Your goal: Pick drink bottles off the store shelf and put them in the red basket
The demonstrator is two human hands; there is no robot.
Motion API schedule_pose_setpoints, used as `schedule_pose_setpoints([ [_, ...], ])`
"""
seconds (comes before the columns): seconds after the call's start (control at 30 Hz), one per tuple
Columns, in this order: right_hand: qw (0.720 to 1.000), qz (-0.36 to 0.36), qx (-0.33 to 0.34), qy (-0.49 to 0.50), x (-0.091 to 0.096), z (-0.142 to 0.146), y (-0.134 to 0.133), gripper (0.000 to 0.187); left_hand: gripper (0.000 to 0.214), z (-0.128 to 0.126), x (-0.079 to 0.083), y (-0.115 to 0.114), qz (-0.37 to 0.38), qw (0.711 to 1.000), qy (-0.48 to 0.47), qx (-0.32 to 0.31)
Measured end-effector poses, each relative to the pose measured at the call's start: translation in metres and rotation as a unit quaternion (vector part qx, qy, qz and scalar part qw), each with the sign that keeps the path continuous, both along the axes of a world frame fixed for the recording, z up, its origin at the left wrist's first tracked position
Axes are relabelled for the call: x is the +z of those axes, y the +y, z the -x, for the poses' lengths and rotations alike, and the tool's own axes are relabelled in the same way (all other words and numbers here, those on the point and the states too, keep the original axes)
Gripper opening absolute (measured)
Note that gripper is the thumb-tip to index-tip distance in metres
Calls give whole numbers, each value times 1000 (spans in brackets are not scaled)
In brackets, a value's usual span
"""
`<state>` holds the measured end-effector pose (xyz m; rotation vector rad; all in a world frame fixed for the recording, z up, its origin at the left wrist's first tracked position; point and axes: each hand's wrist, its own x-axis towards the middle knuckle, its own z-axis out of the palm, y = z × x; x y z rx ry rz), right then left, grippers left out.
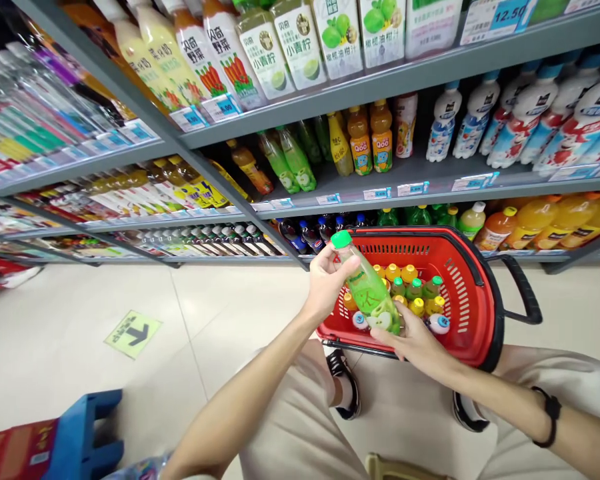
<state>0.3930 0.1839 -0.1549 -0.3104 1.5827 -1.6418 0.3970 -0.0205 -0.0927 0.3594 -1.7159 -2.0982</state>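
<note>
A green apple-drink bottle (pixel 369 287) with a green cap is tilted over the near left rim of a red shopping basket (pixel 473 287). My left hand (pixel 327 280) is closed round the bottle's neck and upper body. Under the bottle's base, my right hand (pixel 414 339) cups it with fingers curled. Inside the basket stand several bottles (pixel 410 288) with yellow, orange, green and white caps. The basket rests on the floor in front of my knees.
Grey shelves (pixel 395 77) full of drink bottles rise right behind the basket, with price tags along their edges. The basket's black handle (pixel 525 290) sticks out right. A blue crate (pixel 80 433) sits at lower left on the pale tiled floor, near a green arrow sticker (pixel 133 332).
</note>
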Motion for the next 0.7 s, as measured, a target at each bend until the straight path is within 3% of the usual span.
schedule_pose_setpoints([
  [0.13,999,-7,-32,22,-3,-1,3,65,53,-2,6,0,-7,1000,-2,-11],
  [0.3,1000,8,-8,13,4,1,2,55,47,-2,13,-7,16,999,-11,-43],
  [0.57,998,23,31,-55,16,1,0,71,52,-7,13,-18,24,990,-6,-138],
  [0.7,989,61,61,-116,17,0,1,66,50,-8,18,-16,55,989,28,-137],
])
